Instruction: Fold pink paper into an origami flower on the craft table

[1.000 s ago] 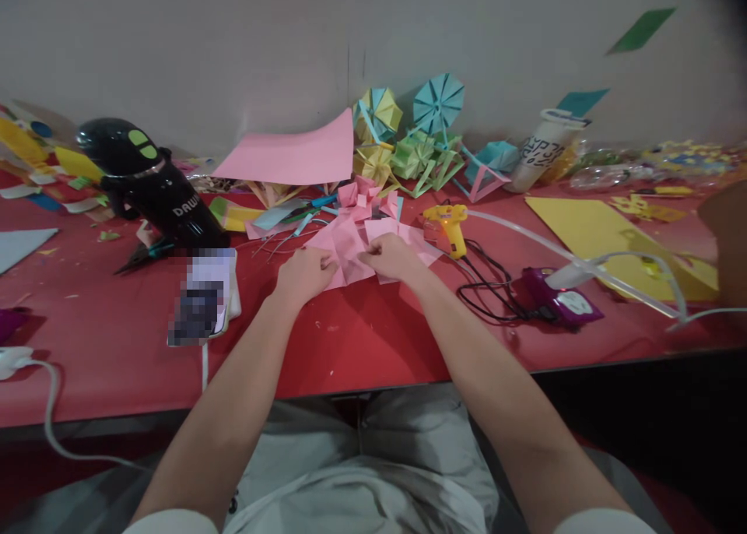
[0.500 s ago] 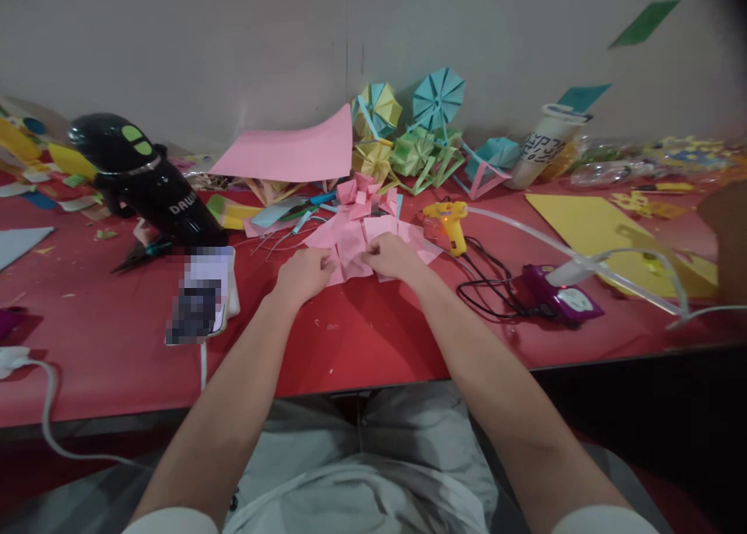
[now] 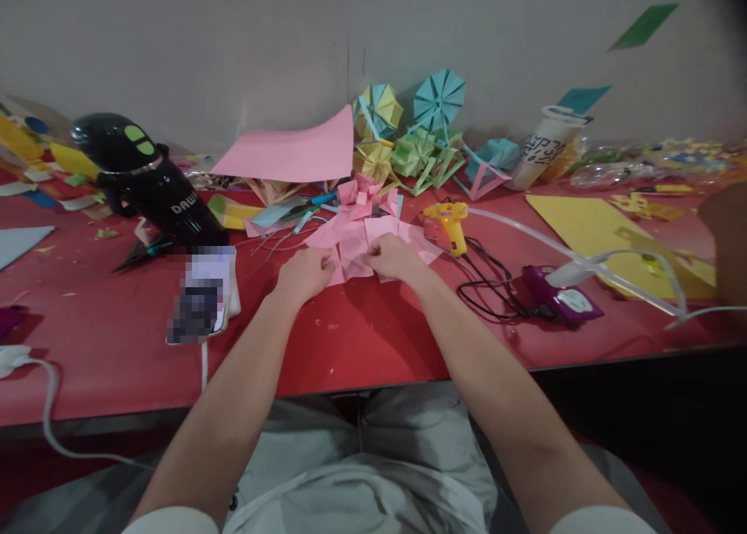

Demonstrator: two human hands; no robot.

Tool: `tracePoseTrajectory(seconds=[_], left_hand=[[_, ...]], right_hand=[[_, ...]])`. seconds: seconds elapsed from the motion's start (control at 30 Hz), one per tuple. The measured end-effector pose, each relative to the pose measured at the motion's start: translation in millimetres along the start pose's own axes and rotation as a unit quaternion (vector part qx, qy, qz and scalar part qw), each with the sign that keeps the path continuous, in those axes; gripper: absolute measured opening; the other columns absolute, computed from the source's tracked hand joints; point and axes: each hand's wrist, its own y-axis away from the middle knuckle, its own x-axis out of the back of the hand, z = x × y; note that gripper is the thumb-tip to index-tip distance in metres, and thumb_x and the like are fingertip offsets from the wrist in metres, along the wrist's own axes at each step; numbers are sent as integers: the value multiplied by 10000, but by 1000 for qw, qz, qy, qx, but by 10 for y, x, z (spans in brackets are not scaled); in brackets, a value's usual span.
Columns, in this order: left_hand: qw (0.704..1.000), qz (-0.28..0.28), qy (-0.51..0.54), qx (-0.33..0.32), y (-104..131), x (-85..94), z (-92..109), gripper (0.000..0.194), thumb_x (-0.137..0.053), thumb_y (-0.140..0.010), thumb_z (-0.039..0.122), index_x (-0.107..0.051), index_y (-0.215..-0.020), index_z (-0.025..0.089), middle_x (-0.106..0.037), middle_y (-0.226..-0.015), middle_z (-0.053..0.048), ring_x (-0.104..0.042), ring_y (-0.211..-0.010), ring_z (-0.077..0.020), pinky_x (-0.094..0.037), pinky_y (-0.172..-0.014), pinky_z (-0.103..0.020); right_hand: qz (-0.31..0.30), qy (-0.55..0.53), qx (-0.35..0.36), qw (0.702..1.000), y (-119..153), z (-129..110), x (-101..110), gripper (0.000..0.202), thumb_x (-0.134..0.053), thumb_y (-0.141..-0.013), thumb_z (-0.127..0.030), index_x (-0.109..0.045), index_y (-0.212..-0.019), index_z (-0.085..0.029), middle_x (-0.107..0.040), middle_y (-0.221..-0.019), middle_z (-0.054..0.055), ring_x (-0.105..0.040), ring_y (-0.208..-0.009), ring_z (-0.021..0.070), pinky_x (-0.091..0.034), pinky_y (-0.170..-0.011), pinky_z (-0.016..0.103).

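Observation:
My left hand (image 3: 303,275) and my right hand (image 3: 394,257) both pinch a pink folded paper piece (image 3: 350,250) that lies on the red table (image 3: 117,339). The fingers of each hand close on its near edges, left hand at the left side, right hand at the right. More pink folded pieces (image 3: 365,195) sit just behind it. A yellow glue gun (image 3: 448,223) stands a little to the right of my right hand.
A black device (image 3: 145,180) and a phone (image 3: 201,296) lie to the left. Folded paper pinwheels (image 3: 437,102), a pink sheet (image 3: 292,154), a white cup (image 3: 545,156), a yellow sheet (image 3: 601,230), a purple gadget (image 3: 563,300) and cables (image 3: 496,289) crowd the back and right.
The hands stay on the pink paper with only slight finger shifts; the folded piece between them looks a little more gathered.

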Motion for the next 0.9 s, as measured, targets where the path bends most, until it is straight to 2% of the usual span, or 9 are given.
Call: tracePoseTrajectory(seconds=[0.2,0.4,0.63,0.9], left_hand=[[1000,3,-2,-1,-1,-6,-10,173,-473,-852,317,-563,-733,230,-631,-781,-55,-612,-766,-213,-396,-633,-298],[999,-14,29,-31,-18,-13,-61,164,-495,-832,352,-586,-777,227,-637,-816,-51,-580,-751,-202,-381,-651,-300],[997,-25,53,-46,-54,-31,-125,168,-523,-804,366,-512,-722,220,-565,-738,-21,-518,-685,-174,-333,-615,-295],[997,-23,59,-42,-48,-29,-104,166,-523,-794,330,-462,-687,218,-553,-728,-14,-503,-674,-168,-318,-605,-292]], right_hand=[[4,-10,2,1000,-13,24,6,261,-601,-796,-273,-510,-571,-176,-544,-618,11,-450,-581,107,-302,-543,260],[-3,-45,23,999,39,24,71,456,-604,-806,-480,-425,-517,-176,-410,-521,-32,-350,-518,80,-244,-509,263],[-64,-41,33,997,37,49,99,361,-603,-780,-352,-450,-507,-173,-387,-477,-40,-349,-491,75,-249,-509,258],[-74,-17,22,997,22,82,99,352,-614,-756,-313,-437,-484,-177,-367,-461,-40,-362,-490,82,-249,-503,264]])
